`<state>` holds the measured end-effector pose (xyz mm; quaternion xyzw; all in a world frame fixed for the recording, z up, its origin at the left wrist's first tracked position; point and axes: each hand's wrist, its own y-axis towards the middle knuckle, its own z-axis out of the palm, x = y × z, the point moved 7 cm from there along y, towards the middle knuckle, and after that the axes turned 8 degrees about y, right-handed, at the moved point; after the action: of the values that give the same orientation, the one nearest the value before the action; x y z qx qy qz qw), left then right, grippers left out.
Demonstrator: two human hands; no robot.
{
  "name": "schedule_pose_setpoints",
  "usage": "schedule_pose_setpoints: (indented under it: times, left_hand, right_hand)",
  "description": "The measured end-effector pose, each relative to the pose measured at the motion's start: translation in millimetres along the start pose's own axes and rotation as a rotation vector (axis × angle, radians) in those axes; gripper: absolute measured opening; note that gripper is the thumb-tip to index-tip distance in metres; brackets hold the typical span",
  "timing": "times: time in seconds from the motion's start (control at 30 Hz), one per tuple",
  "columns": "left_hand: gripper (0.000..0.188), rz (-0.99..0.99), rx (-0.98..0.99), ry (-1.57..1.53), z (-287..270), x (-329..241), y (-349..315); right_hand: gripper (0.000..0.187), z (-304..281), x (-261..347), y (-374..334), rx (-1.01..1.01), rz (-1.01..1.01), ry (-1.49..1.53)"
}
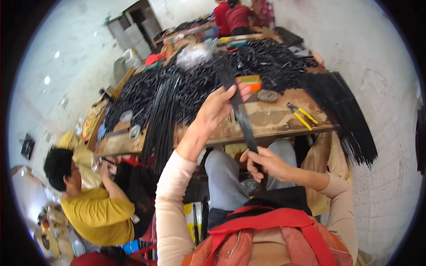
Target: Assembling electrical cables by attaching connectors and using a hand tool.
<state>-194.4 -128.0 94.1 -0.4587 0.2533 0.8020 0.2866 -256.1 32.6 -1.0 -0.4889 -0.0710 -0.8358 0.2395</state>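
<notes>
A long flat black strip (243,120) runs slantwise between my two hands over the table's front edge. Its upper part passes through my left hand (217,106), with the thumb on one side and the fingers behind it. Lower down, in front of my knees, my right hand (268,164) pinches the strip near its lower end. The strip's far end overlaps a heap of short black pieces (195,86), so where it stops is hard to make out. An orange-rimmed box (253,82) and a small tray of tiny metal parts (267,95) are just beyond my left hand.
Yellow-handled pliers (302,116) lie on the worn wooden table (275,116). Bundles of long black strips overhang its edge at left (160,119) and right (344,111). A person in yellow (97,210) sits at my left; people in red (235,18) are at the back.
</notes>
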Motion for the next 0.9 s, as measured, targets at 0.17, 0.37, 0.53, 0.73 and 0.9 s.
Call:
schedule_pose_setpoints:
  times: [0.17,0.37,0.53,0.73,0.9]
  left_hand:
    - [0.041,-0.142,-0.022,-0.097,-3.6,-0.6,-14.3]
    - [0.036,-0.076,-0.11,0.115,-10.9,8.5,-27.0]
    - [0.033,-0.143,-0.114,0.194,13.5,41.9,-54.0]
    - [0.044,-0.238,0.021,-0.025,44.4,45.5,-93.0]
    - [0.037,-0.165,-0.06,0.082,47.1,51.3,-97.8]
  right_hand:
    - [0.036,4.1,-15.1,-2.2,0.099,0.023,-0.048]
    - [0.048,-47.9,20.3,13.7,-0.024,-0.041,-0.396]
    - [0.045,-53.6,142.1,61.1,-0.065,-0.534,-0.398]
    - [0.045,7.7,144.8,63.4,0.283,-0.263,-0.121]
    - [0.045,9.1,135.4,50.0,0.147,-0.248,-0.405]
